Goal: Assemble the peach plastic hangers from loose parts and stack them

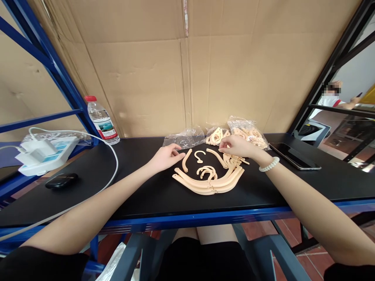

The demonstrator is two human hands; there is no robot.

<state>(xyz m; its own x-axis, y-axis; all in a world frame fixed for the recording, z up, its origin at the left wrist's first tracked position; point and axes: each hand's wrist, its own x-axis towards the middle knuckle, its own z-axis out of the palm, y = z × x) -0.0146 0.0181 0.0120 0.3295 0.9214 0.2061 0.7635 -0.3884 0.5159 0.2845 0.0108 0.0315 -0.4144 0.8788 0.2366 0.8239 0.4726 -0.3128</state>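
Observation:
Peach-coloured plastic clothes-hanger parts lie on the black tabletop (140, 195). My left hand (170, 157) is open, thumb and fingers apart, beside a curved hanger arm (186, 160). My right hand (238, 146) has its fingers curled together near a second hanger arm (217, 157); whatever is in them, if anything, is hidden. A single hanger hook (199, 156) lies between those two arms. Closer to me, several hooks (208, 171) are bunched above a stack of longer curved hanger arms (205, 189). More small parts (234, 159) are piled under my right hand.
Behind the parts are an empty clear bag (184, 138) and bags of hanger parts (249, 132). A phone (294, 156) lies right. At left are a water bottle (102, 121), a power strip (48, 156), a black mouse (61, 180) and a white cable (117, 164). Cardboard (140, 78) stands behind.

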